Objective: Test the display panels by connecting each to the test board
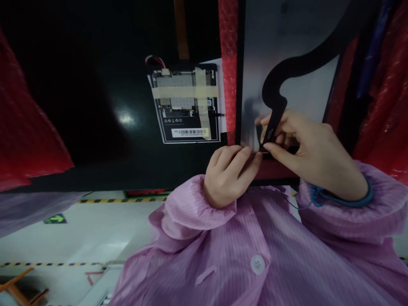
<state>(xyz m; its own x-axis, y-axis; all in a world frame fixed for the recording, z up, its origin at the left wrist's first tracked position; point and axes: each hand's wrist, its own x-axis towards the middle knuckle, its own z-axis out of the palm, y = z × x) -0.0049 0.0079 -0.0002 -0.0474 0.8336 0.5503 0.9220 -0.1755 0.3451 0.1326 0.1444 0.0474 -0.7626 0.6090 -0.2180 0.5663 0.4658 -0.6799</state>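
Observation:
A black flat ribbon cable [299, 63] curves down from the upper right across a grey, mirror-like panel [258, 55]. My right hand [315, 148] pinches the cable's lower end between thumb and fingers, at the panel's near edge. A blue wrist strap circles that wrist. My left hand [231, 172] lies just to the left, fingers curled, its fingertips meeting the same edge beside the cable end. What its fingertips grip, if anything, is hidden. Left of the hands lies a tablet-like unit with an exposed circuit board and battery [185, 102], crossed by strips of pale tape.
Red bubble wrap lies between the unit and panel [228, 63], at the far left [28, 127] and at the right [389, 106]. The dark worktable [95, 170] ends just before my body. Floor with yellow-black striped lines and an orange frame [19, 289] shows at lower left.

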